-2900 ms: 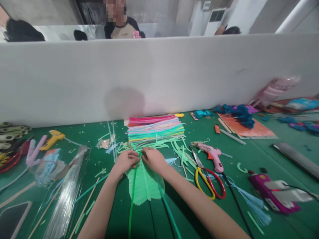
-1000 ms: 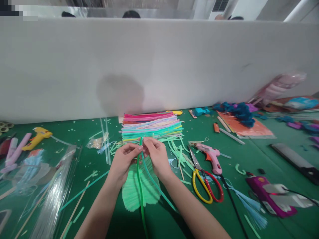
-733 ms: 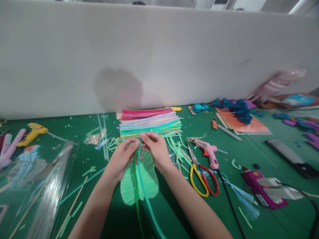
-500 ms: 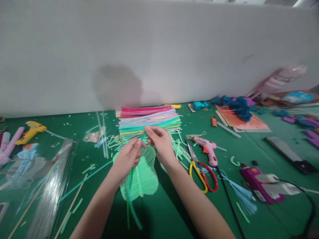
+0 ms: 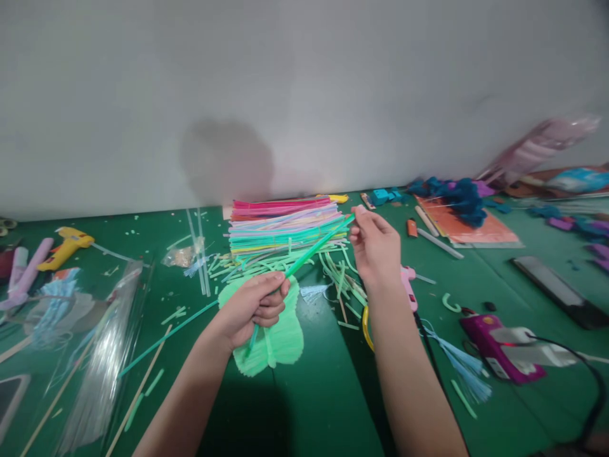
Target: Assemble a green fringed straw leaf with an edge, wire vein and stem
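Green pipe cleaners stretch slantwise between my two hands. My left hand is closed around their lower part, and short ends poke out beneath the fist. At the upper right, my right hand pinches their far end between thumb and fingertips. How many strands there are I cannot tell. Below my left hand lies a light green leaf-like piece with a wavy edge and a raised middle rib. Behind the hands is a stack of pipe cleaners in pink, lilac, teal and yellow.
A pink glue gun and yellow-handled scissors are partly hidden behind my right forearm. Cut green pieces are scattered there. On the left are a yellow glue gun and clear plastic packets. A purple power strip lies at right.
My right hand has moved up and right, away from my left, drawing the green pipe cleaners out straight. Their long tails below my left hand have shortened. My right forearm now covers most of the scissors.
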Tool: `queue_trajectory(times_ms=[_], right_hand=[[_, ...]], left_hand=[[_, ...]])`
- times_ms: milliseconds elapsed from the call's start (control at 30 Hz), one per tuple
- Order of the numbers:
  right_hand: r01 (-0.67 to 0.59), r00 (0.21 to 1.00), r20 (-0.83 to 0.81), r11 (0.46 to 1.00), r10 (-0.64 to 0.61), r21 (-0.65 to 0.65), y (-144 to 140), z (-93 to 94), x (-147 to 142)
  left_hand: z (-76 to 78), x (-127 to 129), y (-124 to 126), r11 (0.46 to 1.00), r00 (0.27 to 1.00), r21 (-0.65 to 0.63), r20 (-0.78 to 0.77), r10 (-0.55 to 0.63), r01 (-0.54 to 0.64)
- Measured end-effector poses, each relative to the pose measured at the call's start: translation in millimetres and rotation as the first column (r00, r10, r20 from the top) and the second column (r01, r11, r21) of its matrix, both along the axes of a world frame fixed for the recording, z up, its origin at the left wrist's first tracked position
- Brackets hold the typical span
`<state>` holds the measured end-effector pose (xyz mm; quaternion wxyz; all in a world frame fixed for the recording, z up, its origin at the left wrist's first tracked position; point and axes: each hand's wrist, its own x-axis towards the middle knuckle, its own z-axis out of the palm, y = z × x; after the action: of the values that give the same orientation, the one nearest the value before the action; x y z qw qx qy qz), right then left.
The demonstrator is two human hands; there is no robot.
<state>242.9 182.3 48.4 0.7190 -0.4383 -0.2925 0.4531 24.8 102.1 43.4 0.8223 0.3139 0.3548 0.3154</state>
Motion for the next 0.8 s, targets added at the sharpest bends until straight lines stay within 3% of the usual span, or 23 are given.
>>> queue_trajectory(times_ms=[333,400,467,600,733,800], right_hand=[[0.065,0.995,0.077,0.998,-0.066,0.009,-1,3.4,16],[0.035,0.988,0.148,0.999,-0.032,-0.017,-7,4.4,16],[-0.069,0.967,0.237,0.993,0.09,-0.096,-13,5.1,16],[-0.275,0.879,0.321,0.925,0.353,-0.264,-23,7.1,13],[-0.207,0.883,0.369,0.946,0.291,-0.251,-14,11.7,14],[-0.162,0.864,0.437,0.96,0.25,-0.229,-1,15.7,17]], left_hand=[[-2.8,0,-5,0.999,0.997,0.01,-0.064,-0.053,0.054],[-2.3,-7,-12,0.999,0.988,0.015,-0.147,-0.049,0.051],[-2.0,-17,-21,0.998,0.966,0.035,-0.257,-0.042,0.053],[-5.1,-40,-35,0.98,0.844,0.197,-0.525,0.111,-0.007],[-19.8,-64,-50,0.952,0.703,0.255,-0.646,0.296,-0.167],[-29.7,-76,-59,0.953,0.674,0.279,-0.682,0.283,-0.119]])
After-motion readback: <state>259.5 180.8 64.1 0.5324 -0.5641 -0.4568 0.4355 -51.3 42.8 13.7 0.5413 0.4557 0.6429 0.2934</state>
